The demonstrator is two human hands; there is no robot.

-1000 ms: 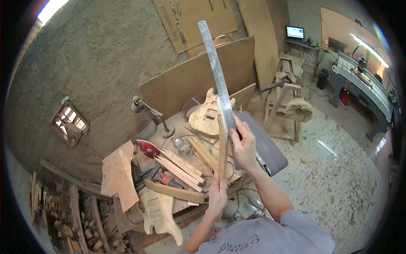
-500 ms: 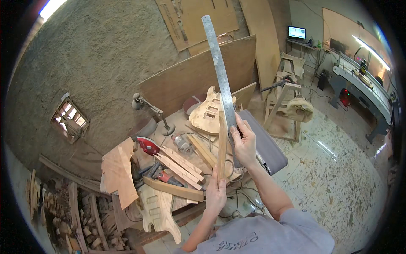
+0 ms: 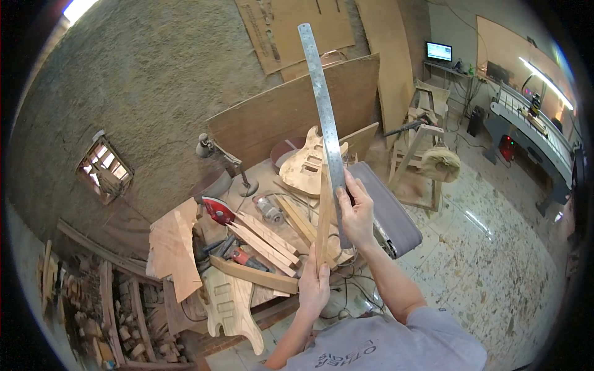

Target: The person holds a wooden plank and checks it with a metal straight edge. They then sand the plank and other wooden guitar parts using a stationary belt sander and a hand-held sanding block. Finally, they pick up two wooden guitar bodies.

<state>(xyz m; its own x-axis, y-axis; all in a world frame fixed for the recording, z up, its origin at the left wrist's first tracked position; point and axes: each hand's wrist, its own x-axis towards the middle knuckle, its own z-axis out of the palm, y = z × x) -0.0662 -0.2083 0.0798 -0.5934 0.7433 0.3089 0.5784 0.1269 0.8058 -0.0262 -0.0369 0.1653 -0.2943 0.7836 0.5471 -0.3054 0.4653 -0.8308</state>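
Head view: the left hand has its fingers closed around the lower part of a long wooden strip, which stands slanting upward in front of the body. Just above and to the right, the right hand pinches a metal ruler with its thumb on the near face; whether those fingers also grip the wood is hard to tell. The ruler lies along the strip's upper part and reaches well past it.

With so much ruler above the right fingers, a loosened pinch could let it swing or slide off the wood; a slack left grip could let the strip twist.

The ruler is thin, flat, grey steel with a rounded top; the strip is narrow, pale brown and straight-edged. Just beyond the right fingers lies a soft-looking grey case. Left of the left fingers sit a curved wooden bar and a pale, streaky-grained guitar body. Farther left are rough-cut wooden slats and a glossy red iron. Ahead of both sets of fingers rests another smooth, curved guitar body, and beyond it leans a flat brown board against a rough wall.
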